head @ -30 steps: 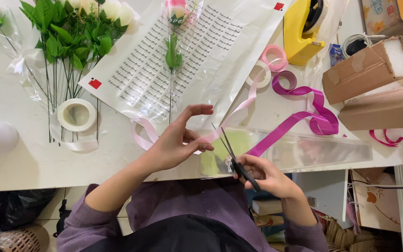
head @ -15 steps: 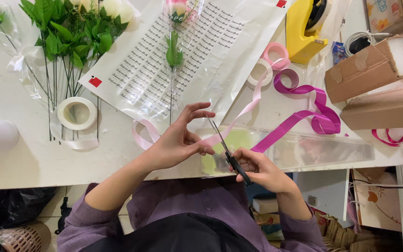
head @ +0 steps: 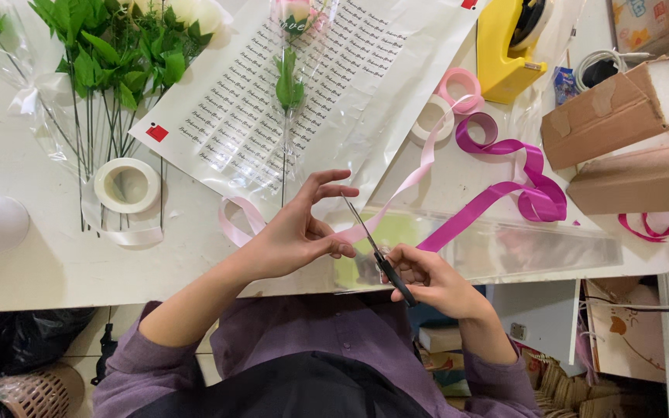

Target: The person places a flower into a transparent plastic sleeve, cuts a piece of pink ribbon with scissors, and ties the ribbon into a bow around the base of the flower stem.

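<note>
The left hand pinches a pale pink ribbon between thumb and forefinger, other fingers spread. The right hand grips scissors — blades seemingly closed on the ribbon, though it's hard to tell.

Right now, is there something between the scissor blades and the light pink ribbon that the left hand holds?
Nothing visible. The black-handled scissors in the right hand have their blades right at the light pink satin ribbon, which the left hand pinches beside them. Only the clear plastic sheet lies underneath.
</note>
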